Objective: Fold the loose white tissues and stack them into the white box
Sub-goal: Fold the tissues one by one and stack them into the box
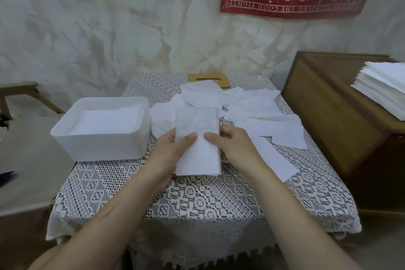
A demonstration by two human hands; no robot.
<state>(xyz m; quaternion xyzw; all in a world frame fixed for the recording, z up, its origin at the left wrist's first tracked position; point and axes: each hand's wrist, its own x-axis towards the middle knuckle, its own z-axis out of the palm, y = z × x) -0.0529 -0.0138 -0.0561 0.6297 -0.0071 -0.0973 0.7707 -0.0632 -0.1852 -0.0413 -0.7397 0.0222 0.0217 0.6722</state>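
Note:
A folded white tissue [198, 155], a long narrow rectangle, is held over the middle of the lace-covered table [197, 201]. My left hand [173, 149] grips its left edge with the thumb on top. My right hand [234, 144] grips its right edge the same way. Behind it lies a heap of loose white tissues [247, 105], spread toward the back and right. The white box [100, 138] stands at the table's left, open, with folded tissues [109, 120] stacked inside.
A wooden lid with a slot [209, 79] lies at the back under the heap. A wooden cabinet [341, 116] stands to the right with a stack of white tissues [383, 90] on it. A wooden chair [19, 96] is at the left.

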